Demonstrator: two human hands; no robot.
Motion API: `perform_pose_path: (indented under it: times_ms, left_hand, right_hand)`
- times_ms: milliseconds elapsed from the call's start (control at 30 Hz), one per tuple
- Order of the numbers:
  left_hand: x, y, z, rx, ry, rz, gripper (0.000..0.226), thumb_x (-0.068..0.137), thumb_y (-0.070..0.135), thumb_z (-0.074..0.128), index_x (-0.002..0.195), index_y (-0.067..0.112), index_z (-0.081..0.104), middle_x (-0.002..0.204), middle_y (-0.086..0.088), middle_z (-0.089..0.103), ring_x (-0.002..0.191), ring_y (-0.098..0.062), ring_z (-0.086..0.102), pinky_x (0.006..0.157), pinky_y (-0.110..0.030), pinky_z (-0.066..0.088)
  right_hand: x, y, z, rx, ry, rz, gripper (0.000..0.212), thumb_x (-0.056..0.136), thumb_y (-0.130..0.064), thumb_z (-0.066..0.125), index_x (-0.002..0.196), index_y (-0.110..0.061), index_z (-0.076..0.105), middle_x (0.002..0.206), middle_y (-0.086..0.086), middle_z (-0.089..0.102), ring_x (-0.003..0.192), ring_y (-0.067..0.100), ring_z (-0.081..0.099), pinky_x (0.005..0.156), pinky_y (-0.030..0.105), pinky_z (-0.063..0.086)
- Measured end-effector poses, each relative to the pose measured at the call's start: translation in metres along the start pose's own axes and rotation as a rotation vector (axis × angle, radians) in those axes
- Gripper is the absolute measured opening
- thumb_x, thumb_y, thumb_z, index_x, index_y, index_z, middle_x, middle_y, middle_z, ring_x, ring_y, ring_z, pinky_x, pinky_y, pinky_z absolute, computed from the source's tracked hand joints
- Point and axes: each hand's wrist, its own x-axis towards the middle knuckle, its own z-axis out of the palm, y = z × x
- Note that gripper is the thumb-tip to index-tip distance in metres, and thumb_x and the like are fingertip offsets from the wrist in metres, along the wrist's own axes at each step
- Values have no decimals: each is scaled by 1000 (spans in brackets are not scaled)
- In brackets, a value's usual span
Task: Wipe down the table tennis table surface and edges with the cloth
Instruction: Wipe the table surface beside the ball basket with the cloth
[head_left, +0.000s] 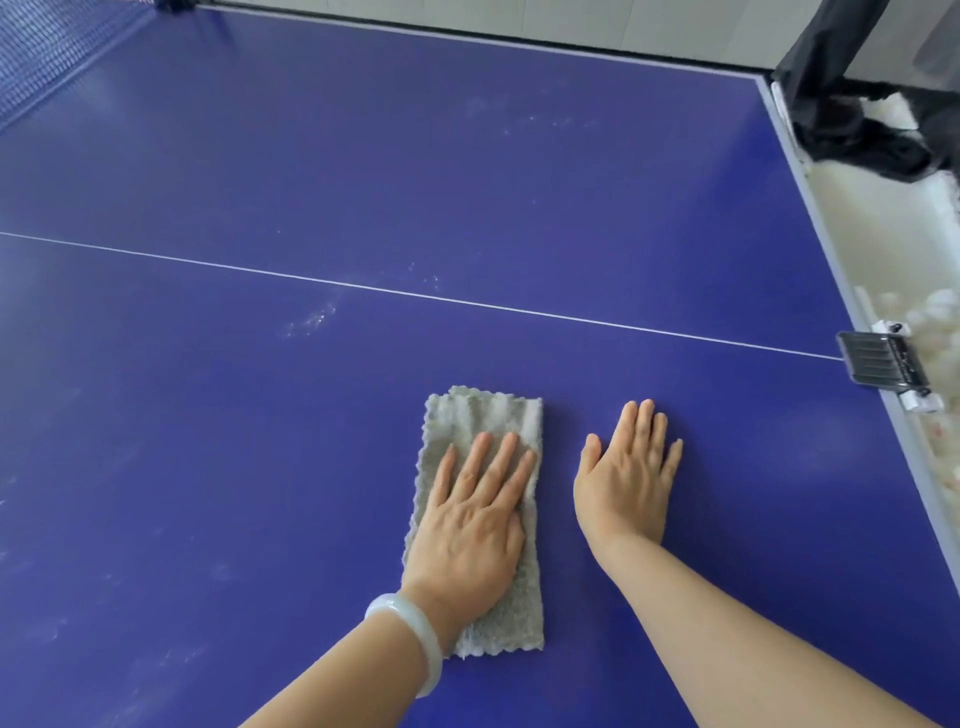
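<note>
A folded grey cloth (483, 421) lies flat on the blue table tennis table (363, 171), on the near side of the white centre line. My left hand (475, 525), with a pale bangle on the wrist, presses flat on the cloth with straight fingers. My right hand (631, 473) rests flat on the bare table just right of the cloth, fingers straight, not touching it. Dusty smudges (311, 322) show on the surface near the centre line and farther back.
The net (47, 47) stands at the far left. The table's grey end edge (893, 415) runs down the right side, with a black clamp (883, 364) fixed on it. A tray of white balls (935, 322) and dark fabric (852, 119) lie beyond that edge.
</note>
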Motion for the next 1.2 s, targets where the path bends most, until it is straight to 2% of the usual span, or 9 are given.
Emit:
perform_pose_path:
  times_ms: [100, 167, 367, 433, 533, 633, 767, 933, 1200]
  left_hand:
    - [35, 21, 7, -12, -79, 199, 57, 101, 35, 20, 157, 34, 10, 164, 13, 4, 151, -12, -11, 123, -45, -1]
    - [57, 1, 1, 20, -73, 191, 57, 100, 35, 20, 157, 35, 12, 164, 13, 4, 151, -12, -8, 123, -42, -3]
    - [82, -86, -28, 13, 36, -366, 58, 100, 32, 24, 157, 32, 13, 165, 9, 4, 152, -16, -2, 123, -42, -2]
    - [82, -63, -24, 32, 34, -266, 61, 97, 32, 23, 157, 30, 13, 165, 9, 6, 152, -18, -1, 123, -45, 1]
    - [94, -11, -6, 35, -101, 172, 63, 95, 37, 10, 157, 33, 12, 165, 12, 5, 152, -15, -4, 123, -45, -1]
    - [132, 0, -7, 66, -153, 271, 61, 96, 38, 9, 157, 36, 12, 164, 13, 5, 152, -14, -3, 123, -42, -4]
    - [155, -60, -15, 72, -8, -61, 54, 103, 36, 24, 157, 35, 15, 165, 10, 9, 152, -16, 3, 123, -41, -2]
    - [124, -108, -25, 13, 41, -405, 58, 100, 37, 20, 157, 31, 12, 166, 7, 5, 152, -17, -2, 123, -44, -3]
    - [-23, 11, 1, 12, -59, 130, 61, 99, 37, 31, 157, 28, 18, 165, 9, 10, 152, -16, 2, 122, -48, 10]
  right_hand:
    - [1, 2, -1, 24, -24, -9, 64, 103, -41, 22, 158, -11, 6, 166, 5, 1, 153, 21, -2, 124, 45, -3]
    - [0, 3, -1, 8, -8, -13, 68, 102, -46, 20, 158, -10, 7, 166, 6, 2, 153, 22, -1, 124, 46, -2]
    - [-3, 3, 4, -63, 7, -10, 75, 98, -54, 13, 158, -9, 6, 166, 9, 4, 153, 25, 2, 124, 49, 4]
    - [-2, 2, 5, -43, 30, -10, 75, 99, -54, 17, 157, -8, 11, 165, 10, 9, 153, 26, 5, 124, 50, 6]
    - [-1, 1, 5, -21, 47, -14, 72, 100, -51, 23, 157, -8, 15, 165, 9, 11, 153, 25, 7, 124, 49, 5]
    - [1, 3, 5, -21, 42, -27, 72, 100, -52, 20, 158, -9, 12, 166, 7, 8, 153, 23, 4, 124, 47, 3]
    - [0, 3, 4, -26, 38, -28, 73, 99, -53, 17, 158, -10, 11, 166, 7, 7, 153, 23, 3, 124, 47, 2]
    - [1, 5, 5, -27, 26, -23, 74, 99, -55, 14, 158, -10, 9, 166, 8, 6, 153, 24, 2, 124, 48, 2]
    - [3, 7, -1, 109, 17, -13, 69, 101, -52, 19, 157, -12, 16, 166, 5, 10, 153, 21, 5, 124, 44, 1]
